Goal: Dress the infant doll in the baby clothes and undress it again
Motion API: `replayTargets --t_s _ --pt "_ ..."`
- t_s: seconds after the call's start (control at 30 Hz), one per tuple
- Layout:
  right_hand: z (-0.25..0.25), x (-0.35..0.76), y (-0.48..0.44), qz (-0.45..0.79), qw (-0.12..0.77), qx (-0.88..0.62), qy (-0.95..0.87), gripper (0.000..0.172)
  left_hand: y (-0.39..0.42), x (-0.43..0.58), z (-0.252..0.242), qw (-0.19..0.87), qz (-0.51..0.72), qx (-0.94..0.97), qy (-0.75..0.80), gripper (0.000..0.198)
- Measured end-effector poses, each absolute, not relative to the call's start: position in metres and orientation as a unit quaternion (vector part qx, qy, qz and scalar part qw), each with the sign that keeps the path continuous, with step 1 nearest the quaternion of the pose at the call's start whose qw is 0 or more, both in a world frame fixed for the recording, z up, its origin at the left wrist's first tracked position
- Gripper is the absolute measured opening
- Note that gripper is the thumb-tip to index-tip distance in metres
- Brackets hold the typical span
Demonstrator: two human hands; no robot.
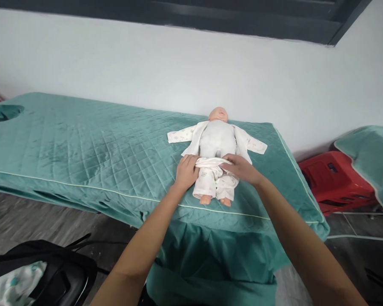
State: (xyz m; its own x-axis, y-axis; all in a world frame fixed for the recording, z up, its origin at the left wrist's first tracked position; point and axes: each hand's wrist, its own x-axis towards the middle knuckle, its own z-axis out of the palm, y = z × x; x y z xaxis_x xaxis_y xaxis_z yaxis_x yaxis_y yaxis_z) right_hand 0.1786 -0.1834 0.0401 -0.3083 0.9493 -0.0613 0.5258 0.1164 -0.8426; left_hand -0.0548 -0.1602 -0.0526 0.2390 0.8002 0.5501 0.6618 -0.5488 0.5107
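A baby doll (218, 114) lies on its back on a green quilted bed, head toward the wall and feet toward me. Its white jacket (181, 135) is spread open at the front, sleeves out to both sides, and the pale torso shows. White printed trousers (205, 185) cover the legs, with the waistband bunched around the thighs and the feet sticking out below. My left hand (187, 171) is closed on the waistband's left side. On its right side, my right hand (241, 168) grips the waistband, the fingertips partly hidden in the folds.
The green bed cover (83, 144) stretches far to the left, with a face hole (4, 112) at its end. A red plastic case (336, 180) stands beyond the right edge. A black bag (47, 272) with a patterned cloth (17, 284) is at lower left. A white wall (147, 63) rises behind.
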Motion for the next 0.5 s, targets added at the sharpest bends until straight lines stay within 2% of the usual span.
replayTargets --t_s 0.13,0.3,0.4,0.5 --pt "0.032 0.205 -0.175 0.429 0.41 -0.535 -0.601 0.037 -0.164 -0.063 -0.052 0.19 0.517 0.703 0.449 0.019" --pt "0.012 0.222 -0.17 0.377 0.547 -0.574 -0.479 0.031 -0.148 -0.071 -0.059 0.308 0.615 0.52 0.507 0.03" --pt "0.024 0.207 -0.187 0.348 0.533 -0.577 -0.512 0.029 -0.13 -0.071 -0.065 0.276 0.596 0.507 0.558 0.021" --pt "0.061 0.182 -0.229 0.415 0.444 -0.474 -0.637 0.024 -0.112 -0.072 -0.068 0.21 0.575 0.53 0.587 0.016"
